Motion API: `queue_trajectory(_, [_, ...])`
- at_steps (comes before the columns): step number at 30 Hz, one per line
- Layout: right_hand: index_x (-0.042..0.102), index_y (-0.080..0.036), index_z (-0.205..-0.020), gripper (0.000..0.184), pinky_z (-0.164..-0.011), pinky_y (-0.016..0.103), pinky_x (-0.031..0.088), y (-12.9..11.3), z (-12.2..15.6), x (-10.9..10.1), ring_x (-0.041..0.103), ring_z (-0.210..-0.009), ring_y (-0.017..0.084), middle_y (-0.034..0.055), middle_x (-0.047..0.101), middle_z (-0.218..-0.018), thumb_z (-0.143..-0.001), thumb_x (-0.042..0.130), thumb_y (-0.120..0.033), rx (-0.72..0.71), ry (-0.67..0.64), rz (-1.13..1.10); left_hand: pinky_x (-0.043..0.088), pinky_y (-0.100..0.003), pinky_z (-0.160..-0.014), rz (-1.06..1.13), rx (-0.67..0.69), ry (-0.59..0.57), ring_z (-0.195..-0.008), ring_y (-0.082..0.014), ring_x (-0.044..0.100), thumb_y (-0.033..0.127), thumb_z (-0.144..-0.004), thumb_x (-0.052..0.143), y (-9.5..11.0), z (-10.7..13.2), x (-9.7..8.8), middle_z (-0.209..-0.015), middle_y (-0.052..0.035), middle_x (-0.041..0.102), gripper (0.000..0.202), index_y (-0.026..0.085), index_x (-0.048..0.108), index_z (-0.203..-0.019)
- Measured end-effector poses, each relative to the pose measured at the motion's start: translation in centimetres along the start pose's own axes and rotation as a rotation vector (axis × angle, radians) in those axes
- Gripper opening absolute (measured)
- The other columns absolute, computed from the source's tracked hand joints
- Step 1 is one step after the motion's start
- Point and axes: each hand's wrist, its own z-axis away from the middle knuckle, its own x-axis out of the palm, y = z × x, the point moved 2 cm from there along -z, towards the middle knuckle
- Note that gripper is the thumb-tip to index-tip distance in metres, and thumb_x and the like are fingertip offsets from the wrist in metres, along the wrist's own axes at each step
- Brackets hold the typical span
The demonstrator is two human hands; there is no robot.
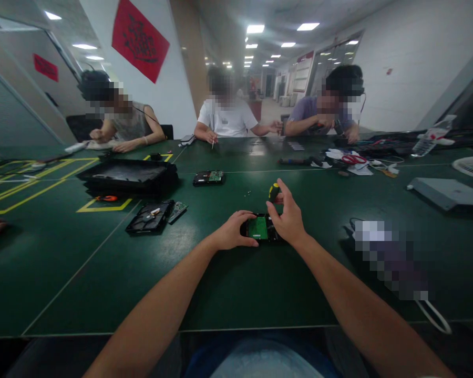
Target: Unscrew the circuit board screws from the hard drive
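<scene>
A hard drive with a green circuit board (257, 228) lies on the green table in front of me. My left hand (236, 230) grips its left end, thumb at the near edge and fingers at the far edge. My right hand (287, 216) is over the drive's right end and holds a screwdriver by its yellow and black handle (274, 192). The screwdriver stands roughly upright; its tip is hidden behind the hand. Several tiny screws (247, 193) lie on the table just beyond the drive.
Another hard drive (208, 177) lies farther off. To the left are an opened drive case (150, 216), a loose circuit board (177, 212) and stacked black trays (128, 176). A grey box (449, 193) and a bottle (432, 137) stand right. Several people sit around the table.
</scene>
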Motion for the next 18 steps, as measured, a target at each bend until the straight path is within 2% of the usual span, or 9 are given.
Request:
queue_trajectory(11, [0.021,-0.035,-0.162,0.073,-0.092,0.053,0.06,-0.02,-0.04,-0.14,0.07,-0.098,0.026,0.0094,0.063,-0.137,-0.098,0.058,-0.032,-0.003,-0.01,0.02,0.037,-0.056,-0.121,0.051,-0.019,0.003,-0.141,-0.0369,0.046,0.051,-0.063,0.094,-0.49,0.08,-0.09,-0.149,-0.0127,0.051,0.098,0.027,0.051,-0.147])
queue_trajectory(15, [0.022,-0.035,-0.162,0.072,-0.092,0.054,0.06,0.0,-0.01,-0.14,0.07,-0.098,0.026,0.0097,0.063,-0.137,-0.099,0.057,-0.032,-0.004,-0.008,0.022,0.034,-0.058,-0.122,0.074,-0.011,-0.019,-0.144,-0.0385,0.042,0.054,-0.06,0.095,-0.48,0.14,-0.18,-0.153,-0.0137,0.045,0.105,0.028,0.048,-0.15])
queue_trajectory(18, [0.022,-0.034,-0.162,0.072,-0.092,0.054,0.06,0.03,-0.01,-0.16,0.07,-0.098,0.026,0.0095,0.065,-0.133,-0.099,0.057,-0.031,-0.002,-0.014,0.023,0.036,-0.056,-0.121,0.078,0.005,-0.001,-0.144,-0.0372,0.042,0.055,-0.062,0.094,-0.3,0.17,-0.29,-0.155,-0.0137,0.041,0.102,0.028,0.049,-0.149])
